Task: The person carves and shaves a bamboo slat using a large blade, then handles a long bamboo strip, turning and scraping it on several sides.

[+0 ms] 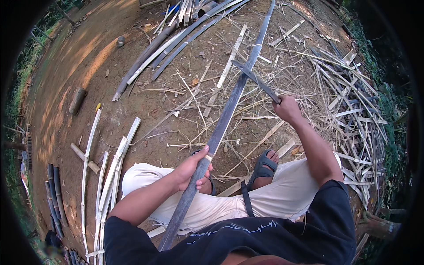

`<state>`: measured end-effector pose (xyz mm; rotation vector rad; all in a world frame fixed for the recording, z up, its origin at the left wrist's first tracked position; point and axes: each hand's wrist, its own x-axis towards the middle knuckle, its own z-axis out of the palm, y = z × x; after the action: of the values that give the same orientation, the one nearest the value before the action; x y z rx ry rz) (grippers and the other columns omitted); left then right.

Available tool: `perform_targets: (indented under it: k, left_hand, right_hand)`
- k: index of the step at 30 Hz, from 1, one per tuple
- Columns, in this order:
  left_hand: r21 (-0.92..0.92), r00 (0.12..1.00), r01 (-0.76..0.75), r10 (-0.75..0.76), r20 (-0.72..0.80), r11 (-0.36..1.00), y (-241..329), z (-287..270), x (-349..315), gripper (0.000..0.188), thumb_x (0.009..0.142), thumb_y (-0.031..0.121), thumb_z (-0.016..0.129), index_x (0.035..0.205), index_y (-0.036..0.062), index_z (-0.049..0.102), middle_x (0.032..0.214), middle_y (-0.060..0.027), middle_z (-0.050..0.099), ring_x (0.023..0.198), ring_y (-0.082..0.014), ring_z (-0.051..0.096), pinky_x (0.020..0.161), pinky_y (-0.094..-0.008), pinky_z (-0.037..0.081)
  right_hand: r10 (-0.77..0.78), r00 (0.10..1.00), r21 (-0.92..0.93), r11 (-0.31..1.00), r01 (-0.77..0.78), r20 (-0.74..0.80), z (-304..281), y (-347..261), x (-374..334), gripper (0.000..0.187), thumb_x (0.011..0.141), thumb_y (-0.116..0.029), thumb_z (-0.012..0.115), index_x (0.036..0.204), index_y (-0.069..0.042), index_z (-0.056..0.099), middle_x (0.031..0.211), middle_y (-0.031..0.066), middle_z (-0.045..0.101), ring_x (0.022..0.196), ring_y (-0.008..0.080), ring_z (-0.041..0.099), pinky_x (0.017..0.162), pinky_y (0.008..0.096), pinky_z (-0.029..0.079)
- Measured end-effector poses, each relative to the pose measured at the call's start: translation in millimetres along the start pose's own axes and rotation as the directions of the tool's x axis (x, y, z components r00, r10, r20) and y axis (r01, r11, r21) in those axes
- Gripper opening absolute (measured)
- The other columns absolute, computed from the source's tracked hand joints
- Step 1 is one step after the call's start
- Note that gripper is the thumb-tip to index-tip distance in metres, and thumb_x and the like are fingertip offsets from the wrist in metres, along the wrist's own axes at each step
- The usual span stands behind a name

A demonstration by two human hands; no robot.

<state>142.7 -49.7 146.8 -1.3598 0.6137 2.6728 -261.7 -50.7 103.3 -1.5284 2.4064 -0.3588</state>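
A long, dark split bamboo strip [229,109] slants from beside my body out to the far edge of the view. My left hand [193,171] is wrapped round its nearer part, close to a pale node ring. In my right hand [288,108] is a machete [261,85], its handle mostly hidden by the closed fingers. The dark blade points away to the left and crosses the bamboo strip well beyond my left hand. Whether the edge touches the strip or passes just above it, I cannot tell.
Split bamboo pieces and shavings [353,101] are heaped to the right. Pale strips [112,176] lie at the left near a short bamboo piece [85,158]. Farther off are longer bamboo lengths [148,62] and a cut log piece [78,100]. My sandalled foot [263,170] rests on the dirt ground.
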Motion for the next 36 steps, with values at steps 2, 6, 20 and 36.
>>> perform_targets:
  k: [2,6,20,36]
  left_hand:
    - [0.013,0.999,-0.039,0.039,-0.018,0.999,0,2,-1,0.056,0.101,0.060,0.040,0.096,0.0060,0.053,0.058,-0.0045,0.056,0.033,-0.0124,0.045,0.031,-0.0282,0.041]
    - [0.080,0.987,-0.124,0.132,-0.092,0.989,1,11,-2,0.046,0.105,0.052,0.035,0.111,0.0092,0.049,0.061,-0.0048,0.058,0.033,-0.0124,0.046,0.030,-0.0274,0.041]
    - [0.150,0.988,-0.142,0.149,-0.040,0.978,-46,20,-67,0.049,0.105,0.052,0.035,0.120,0.0071,0.047,0.064,-0.0023,0.055,0.034,-0.0094,0.045,0.031,-0.0257,0.040]
    - [0.702,0.898,-0.093,0.364,-0.248,0.706,-106,43,-75,0.073,0.101,0.060,0.039,0.136,-0.0037,0.041,0.087,-0.0153,0.062,0.061,-0.0182,0.064,0.057,-0.0318,0.055]
  right_hand:
    - [-0.090,0.993,0.010,0.996,0.090,0.075,7,-24,-16,0.026,0.082,-0.027,0.065,0.090,-0.003,0.070,0.084,0.0238,0.070,0.084,0.0404,0.068,0.079,0.0484,0.054]
    - [-0.423,0.892,-0.150,0.883,0.445,0.160,17,-52,-26,0.027,0.072,-0.021,0.067,0.093,-0.005,0.063,0.084,0.0180,0.069,0.080,0.0372,0.068,0.074,0.0475,0.055]
    - [0.223,0.967,0.185,0.962,-0.199,-0.120,4,-20,32,0.050,0.088,-0.036,0.065,0.094,0.013,0.069,0.090,0.0318,0.069,0.085,0.0423,0.070,0.079,0.0472,0.055]
    - [0.151,0.826,0.808,0.174,-0.563,0.543,24,-78,-28,0.012,0.089,-0.008,0.062,0.086,0.003,0.059,0.066,0.0053,0.051,0.051,0.0153,0.051,0.047,0.0337,0.043]
